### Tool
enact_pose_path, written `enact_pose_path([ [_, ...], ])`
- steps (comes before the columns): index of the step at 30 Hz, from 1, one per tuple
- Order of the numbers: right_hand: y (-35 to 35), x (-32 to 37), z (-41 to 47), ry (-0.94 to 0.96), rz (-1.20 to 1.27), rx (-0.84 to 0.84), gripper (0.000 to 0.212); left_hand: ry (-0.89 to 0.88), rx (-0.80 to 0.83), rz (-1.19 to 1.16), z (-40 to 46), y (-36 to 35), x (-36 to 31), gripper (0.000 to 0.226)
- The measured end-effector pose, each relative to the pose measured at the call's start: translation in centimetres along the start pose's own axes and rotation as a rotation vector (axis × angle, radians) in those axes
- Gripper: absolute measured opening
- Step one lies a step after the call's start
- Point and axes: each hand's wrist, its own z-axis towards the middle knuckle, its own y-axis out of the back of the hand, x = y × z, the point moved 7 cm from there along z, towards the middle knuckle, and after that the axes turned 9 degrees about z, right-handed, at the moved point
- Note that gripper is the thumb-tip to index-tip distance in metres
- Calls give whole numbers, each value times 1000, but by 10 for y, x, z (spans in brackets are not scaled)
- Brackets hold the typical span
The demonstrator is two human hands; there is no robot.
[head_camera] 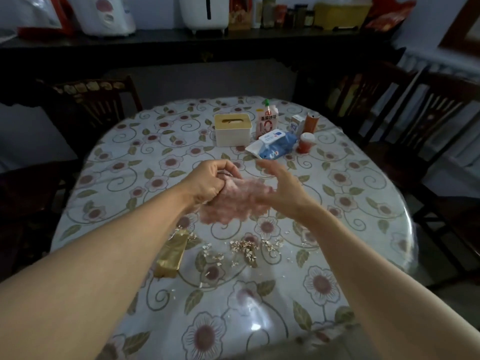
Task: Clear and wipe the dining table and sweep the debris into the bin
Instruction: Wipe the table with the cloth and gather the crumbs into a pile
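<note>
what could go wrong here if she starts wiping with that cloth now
1. The crumbs lie scattered near the table's near edge, so a broad wipe could push them onto the floor, not the bin.
2. The gold wrapper lies among them and may snag or be dragged along.
3. The left hand grips the pink cloth bunched up; the right hand is open beside it, so a bunched cloth may wipe poorly.

We are counting one tissue box [233, 129], one wipes pack [274, 145], one sauce pouch [266, 122], one small carton [297, 124], one can [311, 122], one cup [306, 142], one gold wrapper [172, 253], one pink cloth [235, 200], three chairs.
</note>
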Motion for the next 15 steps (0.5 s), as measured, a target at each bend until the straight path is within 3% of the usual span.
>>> enact_pose_path([
  [3,-2,-19,1,-139,59,73,16,88,-10,-109,6,-8,4,28],
  [6,8,-51,-9,-275,498,11,9,266,-164,-129,13,-9,22,17],
  [8,17,-68,-14,-322,737,-16,9,274,-223,-62,17,-18,25,16],
  [12,24,-93,-12,-369,950,-81,25,136,45,-98,26,-79,7,7],
  [15,29,-111,-11,-342,971,-109,28,219,224,-250,36,-124,5,12],
])
